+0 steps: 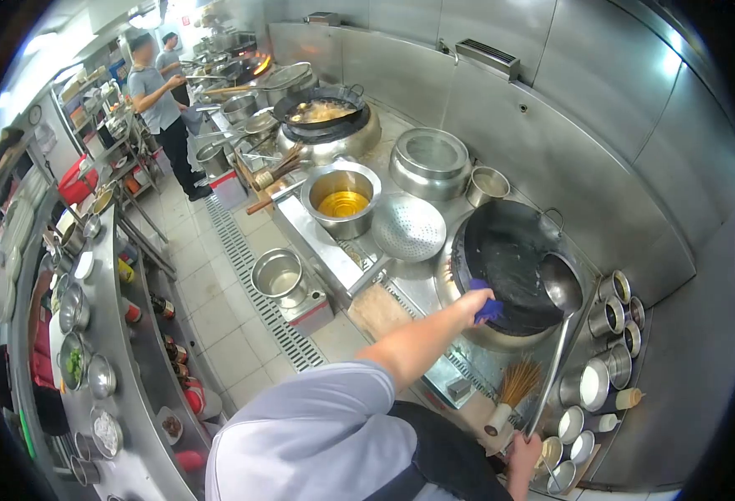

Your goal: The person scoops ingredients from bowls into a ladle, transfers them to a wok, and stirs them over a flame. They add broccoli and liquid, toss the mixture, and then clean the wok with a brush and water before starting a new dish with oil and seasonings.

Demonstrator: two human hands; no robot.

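A large black wok [509, 259] sits tilted on the round steel burner at the right. My left hand [476, 306] is closed on a blue-purple cloth [489, 310] at the wok's near edge. Down at the bottom right, my right hand [524, 455] grips the long handle of a steel ladle [561, 284], whose bowl rests inside the wok. A bamboo brush [519, 382] lies between my right hand and the wok. Left of the wok stands a perforated steel strainer [408, 228], beside a pot of yellow oil [340, 200].
Containers of white seasoning [593, 386] line the right side. Another wok [319, 113] with bubbling food stands farther back. A pot [278, 277] sits by the floor drain [250, 267]. A steel counter [146, 401] with bowls runs along the left. Two people [157, 104] stand at far stoves.
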